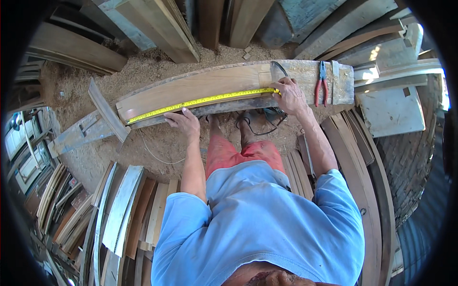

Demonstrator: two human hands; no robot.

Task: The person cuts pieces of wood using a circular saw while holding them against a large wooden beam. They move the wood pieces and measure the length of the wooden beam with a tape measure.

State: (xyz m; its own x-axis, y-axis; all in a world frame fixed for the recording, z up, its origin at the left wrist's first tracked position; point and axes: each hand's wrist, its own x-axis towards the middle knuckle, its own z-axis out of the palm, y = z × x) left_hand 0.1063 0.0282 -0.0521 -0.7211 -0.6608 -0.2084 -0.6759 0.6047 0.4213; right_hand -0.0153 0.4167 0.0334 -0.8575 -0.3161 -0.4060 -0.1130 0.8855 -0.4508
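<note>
A yellow tape measure (pixel 205 99) lies stretched along the near edge of a long pale wooden board (pixel 191 83). My right hand (pixel 291 98) is closed on the tape's right end; whether its case is under my fingers is hidden. My left hand (pixel 185 124) is at the board's near edge, just below the tape, thumb and fingers apart and gripping nothing. The board rests on a worn, narrow wooden bench (pixel 305 71). Red-handled pliers (pixel 321 85) lie on the bench to the right of my right hand.
A crosswise wooden piece (pixel 108 109) stands at the board's left end. Planks lean at the back (pixel 152 28), and more stacks of boards (pixel 358 167) stand on both near sides. Sawdust (pixel 81 88) covers the floor. A dark cable (pixel 265 131) loops near my feet.
</note>
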